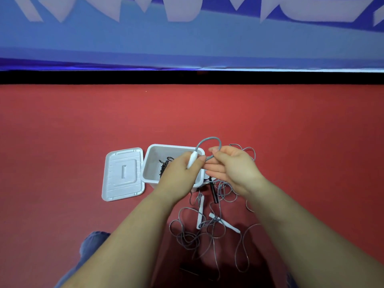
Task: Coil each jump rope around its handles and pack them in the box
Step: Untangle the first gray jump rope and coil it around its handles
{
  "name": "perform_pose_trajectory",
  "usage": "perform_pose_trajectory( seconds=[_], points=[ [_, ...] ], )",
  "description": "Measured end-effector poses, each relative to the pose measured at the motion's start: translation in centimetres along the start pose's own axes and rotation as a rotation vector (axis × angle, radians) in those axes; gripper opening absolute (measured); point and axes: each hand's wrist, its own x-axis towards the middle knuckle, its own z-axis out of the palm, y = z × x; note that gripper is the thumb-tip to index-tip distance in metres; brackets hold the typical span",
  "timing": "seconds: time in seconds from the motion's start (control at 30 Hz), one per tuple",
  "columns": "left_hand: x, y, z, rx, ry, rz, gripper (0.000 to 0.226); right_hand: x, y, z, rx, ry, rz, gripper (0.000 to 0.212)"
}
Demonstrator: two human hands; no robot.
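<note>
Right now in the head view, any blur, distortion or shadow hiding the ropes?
Head view: wide-angle bowing along the black baseboard; the blue banner is soft and out of focus. Left hand and right hand are fairly sharp. A shadow on the red floor near the bottom edge darkens the grey rope tangle and a dark object, too dim to identify.

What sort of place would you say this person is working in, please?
Probably a sports hall or gym: a red floor, a blue banner along the wall, and jump ropes heaped beside a white box.
</note>
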Motion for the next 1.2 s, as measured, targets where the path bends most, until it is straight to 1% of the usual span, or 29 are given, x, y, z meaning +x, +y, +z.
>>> perform_pose_trajectory(
  seconds=[0.1, 0.2, 0.33, 0.4, 0.6, 0.73, 0.8, 0.83, 0.9, 0.93, 0.97, 1.03, 1.07, 1.13, 1.17, 1.2],
  points=[
    [-0.1, 0.1, -0.2, -0.022, -0.019, -0.002, 0.039, 0.0, -0.4, -0.2, 0.089, 0.007, 0.024, 0.012],
    [-0.2, 0.2, -0.5, -0.043, -0.026, -0.023, 0.046, 0.1, -0.7, -0.6, 0.091, 0.014, 0.0, 0.009],
    [-0.1, 0.0, -0.8, -0.023, -0.041, -0.073, 0.031, 0.5, -1.4, -1.4, 0.053, 0.052, -0.069, 0.006],
    [0.0, 0.0, -1.1, -0.009, -0.055, -0.086, 0.029, 0.6, -1.8, -1.9, 0.016, 0.064, -0.106, 0.005],
    [0.2, 0.7, -1.8, 0.017, -0.101, -0.097, 0.025, 0.9, -2.9, -3.6, -0.049, 0.122, -0.194, 0.013],
    [0.2, 1.0, -1.6, -0.067, -0.1, -0.104, 0.024, 1.2, -2.6, -3.9, -0.042, 0.164, -0.229, 0.011],
    [0.1, 1.1, -1.4, -0.172, -0.103, -0.145, 0.024, 1.5, -2.4, -3.6, 0.024, 0.172, -0.203, 0.008],
    [0.0, 1.2, -1.3, -0.219, -0.107, -0.17, 0.024, 1.6, -2.3, -3.5, 0.075, 0.164, -0.17, 0.009],
    [0.1, 1.2, -1.2, -0.305, -0.121, -0.218, 0.024, 1.8, -2.2, -3.6, 0.175, 0.119, -0.069, 0.014],
    [0.2, 1.2, -1.1, -0.359, -0.119, -0.241, 0.024, 1.8, -2.1, -3.5, 0.176, 0.082, -0.008, 0.015],
    [0.3, 1.2, -1.1, -0.42, -0.11, -0.267, 0.024, 1.7, -1.8, -3.2, 0.111, 0.033, 0.052, 0.018],
    [0.5, 1.3, -1.0, -0.55, -0.071, -0.33, 0.023, 1.4, -0.6, -2.3, -0.223, -0.127, 0.135, 0.026],
    [0.6, 1.4, -0.9, -0.609, -0.049, -0.359, 0.023, 1.2, 0.1, -1.6, -0.401, -0.224, 0.139, 0.026],
    [0.8, 1.6, -1.0, -0.705, -0.011, -0.409, 0.023, 0.9, 1.6, -0.4, -0.663, -0.374, 0.07, 0.013],
    [0.8, 1.6, -1.1, -0.752, 0.0, -0.434, 0.023, 0.8, 2.2, 0.0, -0.754, -0.403, 0.009, 0.014],
    [0.9, 1.7, -1.1, -0.805, 0.005, -0.461, 0.023, 0.9, 2.6, 0.0, -0.85, -0.4, -0.046, 0.015]
  ],
)
